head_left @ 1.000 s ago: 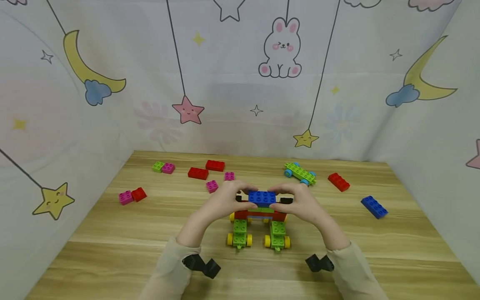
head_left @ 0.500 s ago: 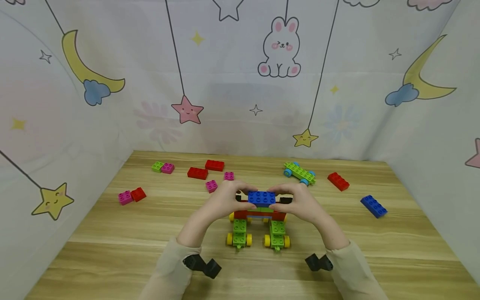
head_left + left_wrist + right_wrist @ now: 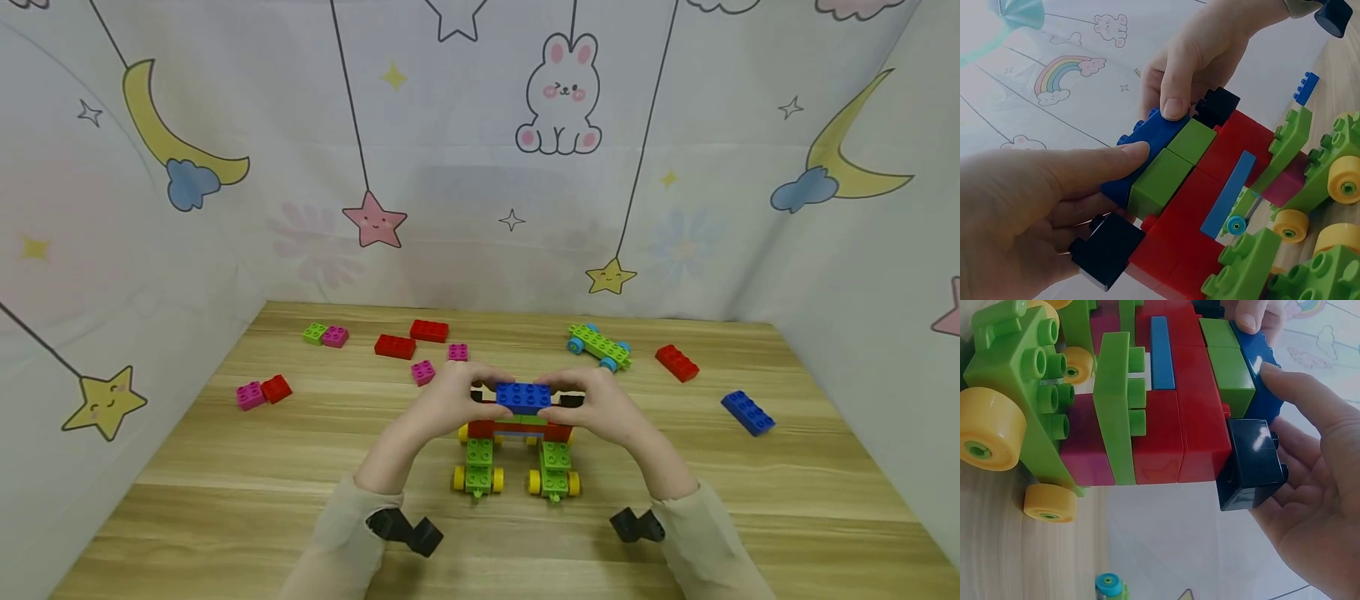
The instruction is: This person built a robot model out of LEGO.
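A blue brick (image 3: 523,398) sits on top of two green bricks (image 3: 1159,181) in a tall build of toy bricks on the table. My left hand (image 3: 457,402) pinches its left end, thumb on the near face. At the other end my right hand (image 3: 596,404) pinches it in the same way. Below the green bricks run stacked red bricks (image 3: 1200,412), with a black brick (image 3: 1107,250) at the left end and another black brick (image 3: 1250,464) at the right. Green wheeled bases (image 3: 480,477) with yellow wheels carry the build. The far fingers are partly hidden behind the bricks.
On the wooden table (image 3: 300,475) lie loose red bricks (image 3: 395,347), pink bricks (image 3: 423,372) and a blue brick (image 3: 747,412). A green wheeled base (image 3: 600,346) with blue wheels stands behind the build. A printed cloth (image 3: 465,183) hangs along the table's back edge.
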Demonstrator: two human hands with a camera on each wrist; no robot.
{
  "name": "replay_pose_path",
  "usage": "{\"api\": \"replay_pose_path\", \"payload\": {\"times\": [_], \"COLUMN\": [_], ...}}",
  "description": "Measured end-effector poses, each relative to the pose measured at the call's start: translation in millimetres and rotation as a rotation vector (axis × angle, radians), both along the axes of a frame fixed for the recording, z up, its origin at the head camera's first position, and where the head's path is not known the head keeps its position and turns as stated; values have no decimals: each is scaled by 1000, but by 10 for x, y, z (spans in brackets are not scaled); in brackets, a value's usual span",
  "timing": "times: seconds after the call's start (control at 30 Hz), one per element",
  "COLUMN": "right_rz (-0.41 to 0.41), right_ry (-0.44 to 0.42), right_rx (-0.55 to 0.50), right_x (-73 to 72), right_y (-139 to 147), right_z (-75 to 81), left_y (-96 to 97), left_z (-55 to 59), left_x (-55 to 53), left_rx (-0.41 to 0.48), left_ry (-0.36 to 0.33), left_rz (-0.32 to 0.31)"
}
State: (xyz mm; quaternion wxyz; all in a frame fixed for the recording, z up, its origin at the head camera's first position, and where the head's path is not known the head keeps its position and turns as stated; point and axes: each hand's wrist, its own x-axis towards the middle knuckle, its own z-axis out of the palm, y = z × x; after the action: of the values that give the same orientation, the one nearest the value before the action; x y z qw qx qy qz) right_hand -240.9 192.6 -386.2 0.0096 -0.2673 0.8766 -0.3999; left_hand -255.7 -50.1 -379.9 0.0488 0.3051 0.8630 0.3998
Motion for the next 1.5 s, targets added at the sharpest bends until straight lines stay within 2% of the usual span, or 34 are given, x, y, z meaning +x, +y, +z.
{"api": "replay_pose_path", "payload": {"times": [0.17, 0.77, 1.23, 1.5], "right_rz": [-6, 9, -3, -12], "right_ry": [-2, -21, -39, -60], "right_rx": [14, 16, 4, 13], "right_x": [11, 19, 18, 8], "right_y": [-18, -31, -10, -6], "right_z": [10, 20, 31, 28], "left_y": [-7, -16, 20, 19], "left_z": [-10, -21, 19, 73], "left_x": [5, 8, -2, -19], "left_rx": [21, 39, -1, -53], "left_ry": [-33, -72, -59, -14], "left_rz": [5, 15, 28, 3]}}
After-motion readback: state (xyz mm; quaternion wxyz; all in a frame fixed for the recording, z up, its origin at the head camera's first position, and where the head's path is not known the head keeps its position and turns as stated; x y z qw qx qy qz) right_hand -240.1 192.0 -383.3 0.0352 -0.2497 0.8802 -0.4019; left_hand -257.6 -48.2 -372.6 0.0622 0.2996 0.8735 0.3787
